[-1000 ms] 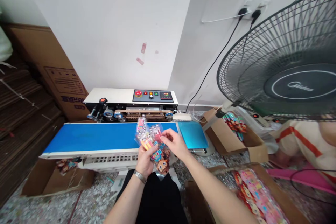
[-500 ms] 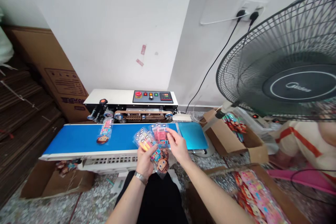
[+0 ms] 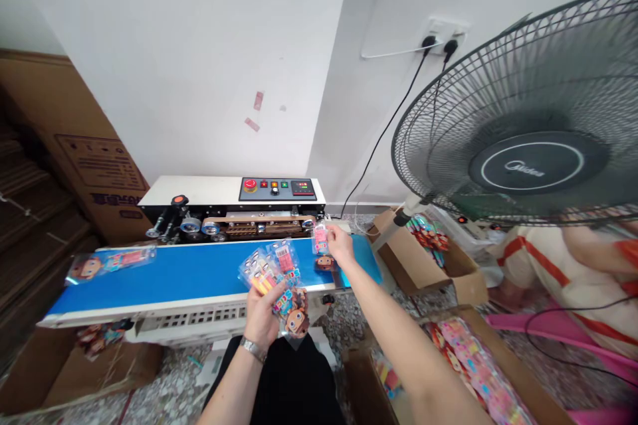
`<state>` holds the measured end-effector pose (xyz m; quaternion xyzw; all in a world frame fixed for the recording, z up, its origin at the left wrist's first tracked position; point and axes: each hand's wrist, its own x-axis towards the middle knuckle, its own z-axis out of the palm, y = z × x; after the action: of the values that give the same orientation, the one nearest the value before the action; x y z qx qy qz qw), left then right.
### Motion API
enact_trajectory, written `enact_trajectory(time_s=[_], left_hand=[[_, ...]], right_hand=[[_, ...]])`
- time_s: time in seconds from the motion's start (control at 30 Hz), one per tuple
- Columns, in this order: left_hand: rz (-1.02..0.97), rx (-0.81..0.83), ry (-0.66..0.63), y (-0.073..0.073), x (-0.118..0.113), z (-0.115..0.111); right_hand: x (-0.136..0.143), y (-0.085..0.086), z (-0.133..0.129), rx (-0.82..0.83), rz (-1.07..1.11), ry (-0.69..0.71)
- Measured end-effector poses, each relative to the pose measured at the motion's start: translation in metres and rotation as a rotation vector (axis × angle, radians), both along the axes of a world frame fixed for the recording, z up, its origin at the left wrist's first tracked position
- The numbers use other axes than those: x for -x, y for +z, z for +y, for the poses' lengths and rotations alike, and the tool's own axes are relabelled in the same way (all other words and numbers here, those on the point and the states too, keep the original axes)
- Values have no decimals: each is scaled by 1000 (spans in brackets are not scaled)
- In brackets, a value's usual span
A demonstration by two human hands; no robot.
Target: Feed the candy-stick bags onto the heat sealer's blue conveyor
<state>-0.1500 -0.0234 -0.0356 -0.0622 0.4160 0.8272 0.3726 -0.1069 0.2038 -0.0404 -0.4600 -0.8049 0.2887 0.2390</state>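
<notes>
My left hand, with a watch at the wrist, is closed on a fanned stack of clear printed packets showing a cartoon face. My right hand pinches the top of a single packet at the right end of the blue conveyor belt. That packet's upper end is at the entry of the band sealing machine. Farther left, another packet lies sideways near the belt's left end.
On the right stands a large fan, with a seated person behind it. Cardboard boxes of packets stand on the floor: one box beyond the belt, another at front right, a third under the belt's left end.
My right hand has drawn one packet off the stack and carried it right to the sealer's entry. The packet on the belt has travelled left and turned sideways. The view has shifted slightly right.
</notes>
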Motion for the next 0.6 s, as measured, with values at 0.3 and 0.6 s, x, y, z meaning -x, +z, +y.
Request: enact_trajectory(time_s=[0.3, 0.6], left_hand=[[10, -43, -16, 3, -2, 0], [6, 1, -29, 4, -1, -2]], right_hand=[[-10, 14, -83, 366, 393, 591], [-26, -10, -25, 112, 255, 42]])
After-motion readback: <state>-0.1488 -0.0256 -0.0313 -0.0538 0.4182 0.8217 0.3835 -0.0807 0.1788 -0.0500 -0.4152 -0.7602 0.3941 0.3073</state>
